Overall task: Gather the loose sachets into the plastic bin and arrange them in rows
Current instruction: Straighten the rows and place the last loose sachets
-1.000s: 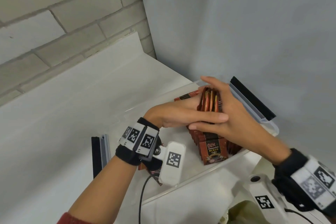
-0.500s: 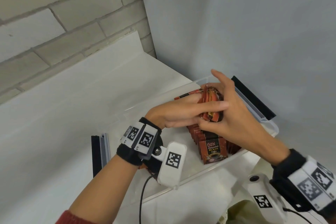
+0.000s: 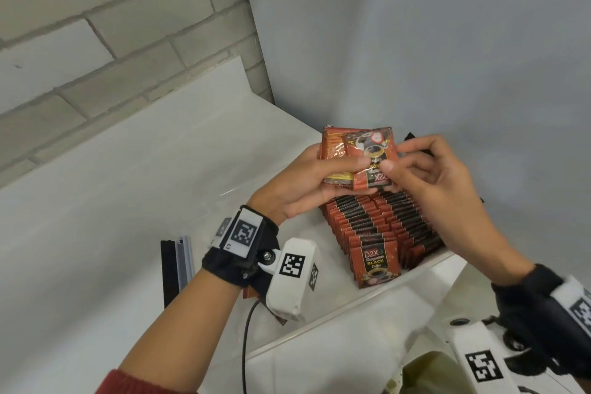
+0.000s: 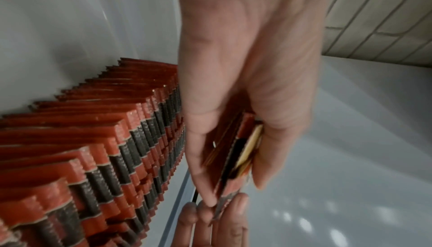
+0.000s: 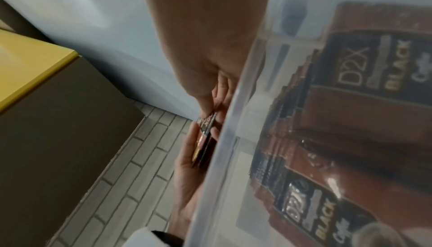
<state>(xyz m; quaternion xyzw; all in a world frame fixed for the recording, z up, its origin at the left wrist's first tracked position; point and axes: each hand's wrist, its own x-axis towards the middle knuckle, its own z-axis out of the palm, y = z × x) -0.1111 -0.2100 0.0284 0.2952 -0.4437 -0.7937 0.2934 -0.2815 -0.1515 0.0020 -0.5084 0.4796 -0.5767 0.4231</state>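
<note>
Left hand (image 3: 307, 182) gripping a small fanned stack of red foil coffee sachets (image 3: 339, 150) above the clear plastic bin (image 3: 345, 313), thumb clamped across the front. Right hand (image 3: 438, 179) pinching the front red-and-black sachet (image 3: 372, 163) at its edge, thumb and fingers (image 3: 412, 147) closed on it, print upside down. Below, two tidy rows of upright red-and-black sachets (image 3: 377, 227) already standing in the bin on the white tabletop (image 3: 128, 185). Probably mid-sort: peeling one off to flip it. Best bet: turn it label-up and facing the same way as the rows, keep the left grip firm so the rest doesn't fan out, then slot in upright at the row's end without knocking neighbours over.
</note>
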